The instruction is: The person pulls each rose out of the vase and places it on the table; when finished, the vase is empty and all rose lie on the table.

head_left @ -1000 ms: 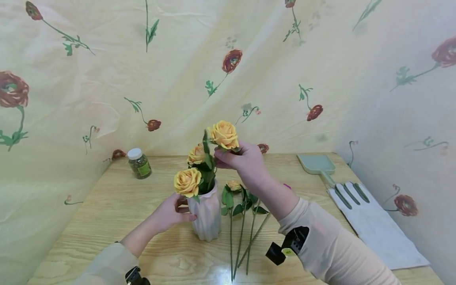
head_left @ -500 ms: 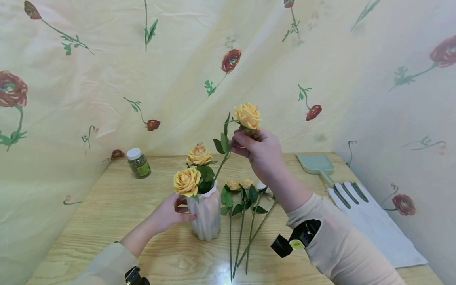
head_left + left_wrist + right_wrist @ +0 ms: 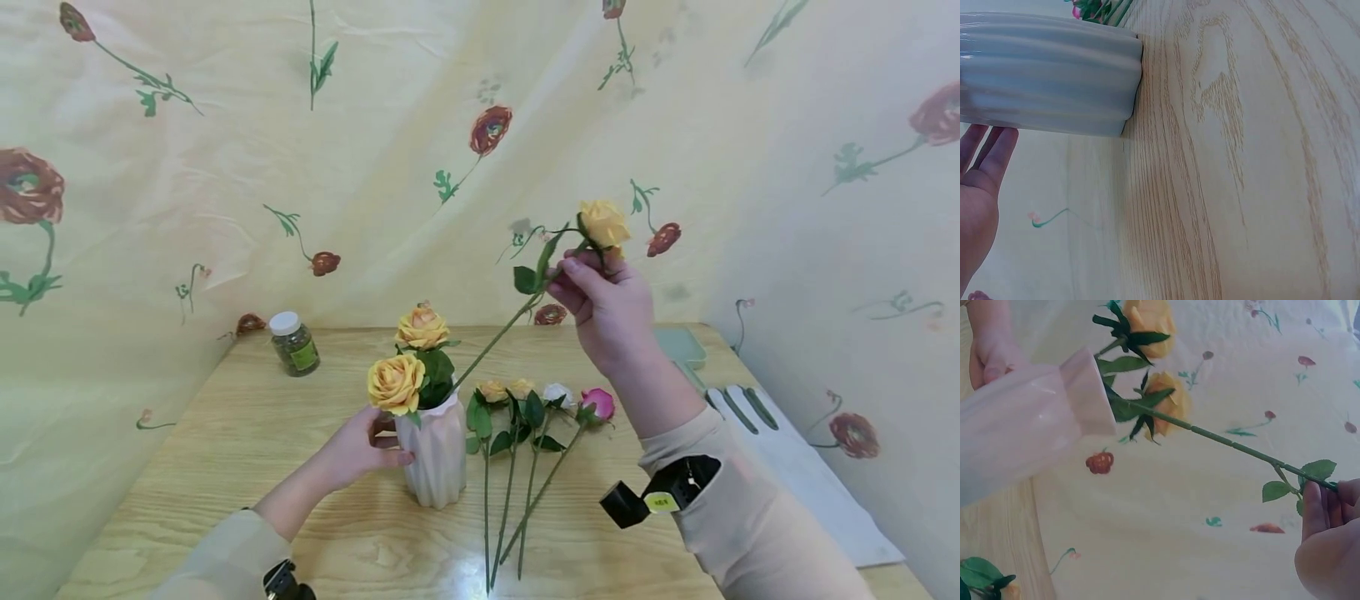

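A pale, ribbed vase [image 3: 437,458] stands upright on the table, holding two yellow roses [image 3: 396,383]. My left hand [image 3: 363,450] holds the vase's left side; in the left wrist view its fingers [image 3: 1000,153] meet the glossy wall. Up and to the right, my right hand [image 3: 611,308] pinches the stem of another yellow rose [image 3: 603,223] just under its bloom. That stem slants down to the vase mouth, and in the right wrist view its lower end [image 3: 1160,414] runs in past the rim, where its tip is hidden.
Right of the vase lie several loose stems: yellow roses [image 3: 492,392], a white flower [image 3: 557,395] and a pink rose [image 3: 597,405]. A lidded jar [image 3: 294,346] stands at back left. A dustpan [image 3: 681,346] and a pale glove [image 3: 802,475] lie at right. Flowered cloth [image 3: 375,167] hangs behind.
My right hand has moved right and up with the rose, drawing more of its stem out of the vase at a growing slant. My left hand stays on the vase.
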A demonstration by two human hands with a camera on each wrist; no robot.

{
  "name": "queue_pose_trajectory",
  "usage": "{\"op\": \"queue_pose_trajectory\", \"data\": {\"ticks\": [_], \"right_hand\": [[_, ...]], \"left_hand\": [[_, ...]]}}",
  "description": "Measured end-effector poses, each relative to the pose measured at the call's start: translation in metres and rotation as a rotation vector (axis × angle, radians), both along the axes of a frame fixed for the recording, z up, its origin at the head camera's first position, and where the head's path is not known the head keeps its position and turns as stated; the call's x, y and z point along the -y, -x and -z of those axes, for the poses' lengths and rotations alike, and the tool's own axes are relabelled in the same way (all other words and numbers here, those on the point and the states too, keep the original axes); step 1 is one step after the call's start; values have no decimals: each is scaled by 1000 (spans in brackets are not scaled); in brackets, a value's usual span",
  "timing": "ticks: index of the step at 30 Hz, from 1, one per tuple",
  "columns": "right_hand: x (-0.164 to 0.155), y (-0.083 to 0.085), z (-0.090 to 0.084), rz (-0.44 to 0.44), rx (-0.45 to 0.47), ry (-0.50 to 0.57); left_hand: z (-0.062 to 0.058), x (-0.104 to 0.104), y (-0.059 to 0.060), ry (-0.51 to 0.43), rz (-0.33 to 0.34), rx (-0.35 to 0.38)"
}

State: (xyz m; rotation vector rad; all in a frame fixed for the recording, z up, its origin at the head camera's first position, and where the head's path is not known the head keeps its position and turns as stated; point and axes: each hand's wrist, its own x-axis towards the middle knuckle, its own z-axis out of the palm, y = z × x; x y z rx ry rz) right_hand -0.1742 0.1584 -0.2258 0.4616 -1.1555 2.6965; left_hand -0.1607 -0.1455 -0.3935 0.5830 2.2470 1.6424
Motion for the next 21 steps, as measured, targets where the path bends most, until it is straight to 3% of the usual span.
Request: {"op": "queue_pose_trajectory", "data": {"ticks": [9, 21], "right_hand": [[-40, 6, 5, 71, 51, 156], [-73, 1, 40, 126, 224, 26]], "left_hand": [[2, 0, 1, -14, -7, 14], [-4, -2, -4, -24, -4, -1]]}}
